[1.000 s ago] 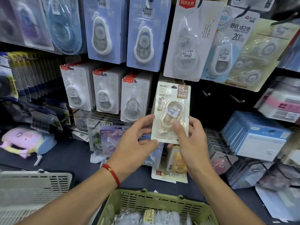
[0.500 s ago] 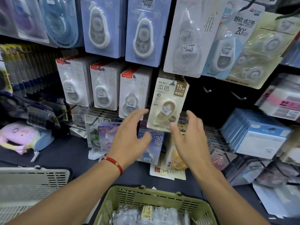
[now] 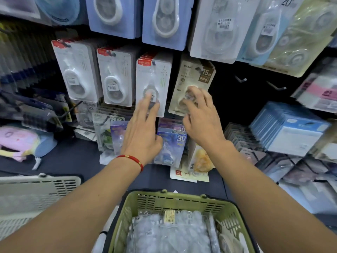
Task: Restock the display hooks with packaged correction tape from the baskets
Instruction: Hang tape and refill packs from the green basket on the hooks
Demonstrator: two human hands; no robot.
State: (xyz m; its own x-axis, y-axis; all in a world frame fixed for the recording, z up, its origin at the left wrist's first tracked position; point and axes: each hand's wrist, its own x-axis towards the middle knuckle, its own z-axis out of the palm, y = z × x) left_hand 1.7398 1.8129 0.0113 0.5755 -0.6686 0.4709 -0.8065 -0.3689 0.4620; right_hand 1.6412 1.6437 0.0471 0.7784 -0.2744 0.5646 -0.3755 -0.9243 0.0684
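While both hands work at the display:
Right hand (image 3: 200, 114): fingers loose on beige pack (image 3: 191, 88); could unhook.
Left hand (image 3: 142, 128): spread, holding nothing; may nudge white pack (image 3: 153, 83).

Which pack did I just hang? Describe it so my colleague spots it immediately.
On the middle row of hooks, pass the three white packs going right. The beige pack hangs last there, under the right hand: only it carries a brown 15M corner.

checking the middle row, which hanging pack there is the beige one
The rightmost pack in that row, the beige correction tape pack with the brown 15M corner. The right hand touches it; the three packs left of it are white with red tabs.
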